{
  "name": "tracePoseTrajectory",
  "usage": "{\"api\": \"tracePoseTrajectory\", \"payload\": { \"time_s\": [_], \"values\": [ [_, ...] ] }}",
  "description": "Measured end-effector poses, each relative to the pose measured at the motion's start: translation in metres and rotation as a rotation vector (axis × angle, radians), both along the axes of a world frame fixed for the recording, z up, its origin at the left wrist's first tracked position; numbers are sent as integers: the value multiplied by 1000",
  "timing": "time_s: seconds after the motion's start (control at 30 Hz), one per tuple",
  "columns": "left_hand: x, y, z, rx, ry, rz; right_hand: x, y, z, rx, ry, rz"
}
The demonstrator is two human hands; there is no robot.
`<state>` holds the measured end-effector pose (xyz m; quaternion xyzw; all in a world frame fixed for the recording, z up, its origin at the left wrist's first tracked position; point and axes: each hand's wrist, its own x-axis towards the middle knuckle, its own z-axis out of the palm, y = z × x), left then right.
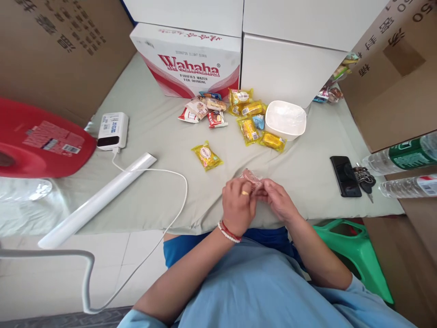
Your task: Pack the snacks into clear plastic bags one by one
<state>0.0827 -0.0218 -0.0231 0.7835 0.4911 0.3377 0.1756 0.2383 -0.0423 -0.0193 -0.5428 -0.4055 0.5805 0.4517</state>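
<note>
My left hand point(238, 202), with a ring and bracelets, is closed on one side of a small snack packet point(251, 177) in clear, pinkish-brown wrapping. From the other side my right hand point(279, 199) pinches the same packet with thumb and fingers. Both hands are close together above the front part of the cloth-covered table, and the fingers hide the packet's lower part. A single yellow snack packet point(206, 156) lies just beyond them to the left. Farther back are several more yellow packets point(250, 130) beside a white plastic bowl point(286, 119), and a group of red, white and blue packets point(204, 109).
A Wahaha carton point(191, 64) and white boxes point(290, 64) line the back. On the left are a red jug point(44, 141), a white power bank point(112, 130) with its cable, and a white tube point(99, 198). A phone point(345, 176), keys point(365, 178) and bottles point(406, 155) lie right.
</note>
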Motion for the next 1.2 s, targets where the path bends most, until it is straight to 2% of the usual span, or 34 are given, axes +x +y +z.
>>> {"api": "tracePoseTrajectory", "payload": {
  "time_s": [0.1,0.2,0.27,0.33,0.4,0.5,0.6,0.67,0.8,0.93,1.1,1.2],
  "values": [
    [10,-15,-4,102,75,-236,2,-11,-4,-65,234,-71],
    [13,-20,-8,121,17,-489,6,-16,-5,-80,257,-167],
    [6,-18,-8,100,-38,-601,20,-15,-3,-75,250,-223],
    [-11,-12,-9,75,-58,-592,50,-8,2,-40,205,-341],
    [-38,-4,-12,71,-40,-490,98,8,10,38,124,-548],
    [-85,8,-22,80,41,-358,186,54,19,173,11,-862],
    [-120,14,-31,110,140,-347,263,120,22,28,-12,-996],
    [-129,15,-34,128,183,-378,295,165,20,-91,-14,-1015],
    [-128,15,-37,179,223,-388,319,242,10,-245,-7,-991],
    [-129,16,-39,205,291,-447,328,299,-2,-251,-40,-974],
    [-137,15,-41,214,373,-503,346,342,-15,-221,-138,-993],
    [-136,15,-40,211,385,-515,353,350,-20,-223,-351,-962]
  ]
}}
